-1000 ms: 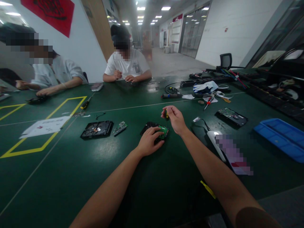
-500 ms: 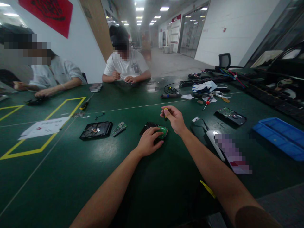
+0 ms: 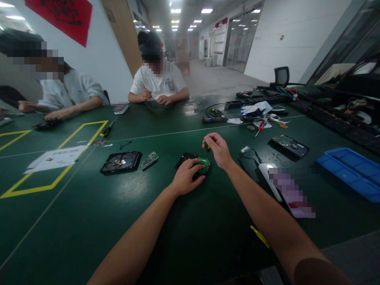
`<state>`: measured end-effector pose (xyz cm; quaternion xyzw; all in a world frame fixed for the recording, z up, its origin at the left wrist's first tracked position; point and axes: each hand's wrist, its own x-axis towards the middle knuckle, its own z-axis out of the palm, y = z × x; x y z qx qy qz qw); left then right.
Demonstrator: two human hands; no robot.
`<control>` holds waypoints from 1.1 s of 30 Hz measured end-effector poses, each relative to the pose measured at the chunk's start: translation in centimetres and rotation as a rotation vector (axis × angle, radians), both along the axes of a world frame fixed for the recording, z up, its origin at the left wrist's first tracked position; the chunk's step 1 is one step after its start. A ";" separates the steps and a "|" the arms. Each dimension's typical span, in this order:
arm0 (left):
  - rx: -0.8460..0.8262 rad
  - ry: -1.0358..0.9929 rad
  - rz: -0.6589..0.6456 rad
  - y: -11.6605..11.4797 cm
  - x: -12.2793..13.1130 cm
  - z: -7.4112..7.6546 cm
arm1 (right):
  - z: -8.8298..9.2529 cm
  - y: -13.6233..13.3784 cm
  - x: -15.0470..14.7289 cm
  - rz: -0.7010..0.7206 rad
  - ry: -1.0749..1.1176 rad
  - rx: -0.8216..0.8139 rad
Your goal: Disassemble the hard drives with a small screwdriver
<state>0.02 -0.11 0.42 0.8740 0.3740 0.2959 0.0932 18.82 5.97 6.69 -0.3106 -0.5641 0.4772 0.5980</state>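
With left hand [image 3: 187, 177] spread on the hard drive [image 3: 204, 162], apparently to steady it, holds a screwdriver [image 3: 208, 149] upright above it in a clamped right hand [image 3: 219, 150].

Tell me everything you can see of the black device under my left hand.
The black device looks boxy and lies on the green table, a green circuit board showing at its right end; its material is unclear. Your left hand rests on it, hiding much. Your right hand holds a screwdriver above that end; tip contact is unclear.
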 end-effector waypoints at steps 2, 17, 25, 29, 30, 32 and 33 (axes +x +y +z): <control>0.004 -0.002 0.001 0.0 0.0 0.0 | -0.1 0.1 0.0 -0.064 -0.010 0.004; 0.017 -0.007 -0.002 0.0 -0.1 -0.1 | 0.1 0.1 0.5 0.120 0.146 -0.005; 0.020 0.004 0.006 0.0 0.0 -0.2 | -0.2 0.5 0.5 -0.021 0.023 0.021; 0.022 0.002 0.004 0.0 -0.1 -0.2 | -0.4 0.5 0.2 -0.084 -0.006 0.022; 0.020 0.004 0.003 0.1 -0.1 -0.2 | -0.4 0.4 0.1 -0.089 -0.008 0.018; 0.015 0.006 -0.002 0.1 -0.1 -0.2 | -0.4 0.4 0.2 -0.086 -0.014 0.012; 0.014 0.008 -0.003 0.0 -0.1 -0.2 | -0.4 0.4 0.2 -0.079 -0.018 0.012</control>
